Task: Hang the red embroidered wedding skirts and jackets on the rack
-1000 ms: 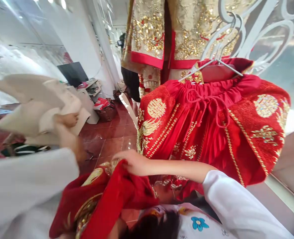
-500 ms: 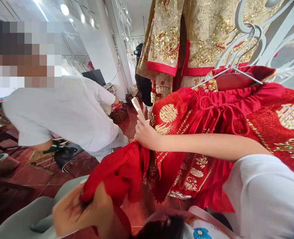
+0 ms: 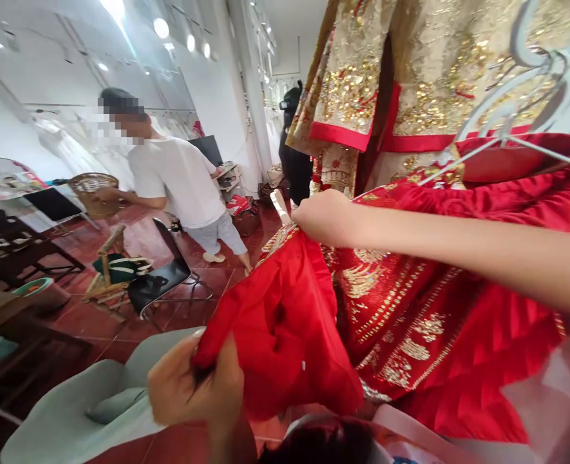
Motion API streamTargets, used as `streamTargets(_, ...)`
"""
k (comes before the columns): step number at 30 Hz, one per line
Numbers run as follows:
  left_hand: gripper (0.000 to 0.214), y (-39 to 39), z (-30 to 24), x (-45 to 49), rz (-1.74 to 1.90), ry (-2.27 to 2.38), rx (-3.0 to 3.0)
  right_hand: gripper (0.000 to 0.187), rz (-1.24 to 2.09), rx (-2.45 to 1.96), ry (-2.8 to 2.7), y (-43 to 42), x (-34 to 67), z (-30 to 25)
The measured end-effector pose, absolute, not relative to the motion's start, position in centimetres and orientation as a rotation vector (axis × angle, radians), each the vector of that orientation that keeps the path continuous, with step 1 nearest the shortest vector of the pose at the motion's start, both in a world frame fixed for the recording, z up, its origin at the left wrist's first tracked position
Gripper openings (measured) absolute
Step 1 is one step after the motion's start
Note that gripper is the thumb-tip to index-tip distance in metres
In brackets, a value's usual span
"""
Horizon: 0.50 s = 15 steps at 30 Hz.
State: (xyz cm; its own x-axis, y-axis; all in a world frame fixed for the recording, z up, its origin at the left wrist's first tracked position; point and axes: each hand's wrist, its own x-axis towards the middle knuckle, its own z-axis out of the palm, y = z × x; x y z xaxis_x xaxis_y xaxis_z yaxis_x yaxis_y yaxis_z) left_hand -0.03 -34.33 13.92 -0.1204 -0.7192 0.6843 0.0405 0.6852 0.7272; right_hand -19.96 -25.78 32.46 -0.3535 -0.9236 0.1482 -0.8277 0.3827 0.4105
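Observation:
A red skirt (image 3: 410,303) with gold embroidery hangs from a white hanger (image 3: 507,138) at the right. My right hand (image 3: 326,218) is closed on the skirt's upper edge and holds it up. My left hand (image 3: 195,386) pinches the skirt's plain red lining (image 3: 279,328) low at the front, stretching the cloth between both hands. Behind the skirt hangs a gold and red embroidered jacket (image 3: 386,77).
Another person in a white shirt (image 3: 178,180) stands at the left by a wicker basket (image 3: 91,190). A black chair (image 3: 161,274) and a pale green seat (image 3: 86,406) stand on the red tiled floor. Dark tables are at the far left.
My right hand has risen with the skirt's edge and my left hand has drawn the lining out. The other person has straightened up and stepped farther away to the left.

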Motion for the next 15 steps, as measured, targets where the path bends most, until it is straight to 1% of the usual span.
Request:
streamTargets(3, 0.029, -36.5, 16.6, -2.0, -0.429, -1.486, 0.563, 0.022, -0.466, 1.602, -2.540, -27.7, -22.6, 33.9)
streamTargets(5, 0.023, -38.6, 18.4, -4.4, -0.244, -1.533, 0.491, 0.023, -0.526, 1.657, -2.654, -29.0, -24.7, 34.0)
streamTargets(8, 0.024, -41.6, 19.8, -8.1, -0.244, -1.723, 0.527, 0.026, -0.503, 1.681, -2.904, -29.9, -27.1, 33.3)
streamTargets(11, 0.025, -42.8, 19.7, -9.6, -0.282, -1.737, 0.688, 0.021, -0.312, 1.846, -3.171, -29.4, -27.3, 32.8)
streamTargets(14, 0.021, -42.5, 19.0, -9.0, -0.305, -1.701, 0.773, 0.016, -0.104, 2.173, -3.209, -28.0, -26.3, 32.5)
streamTargets(15, 0.019, -42.3, 19.0, -8.8, -0.316, -1.692, 0.792, 0.016, 0.010, 2.159, -3.219, -27.7, -25.9, 32.4)
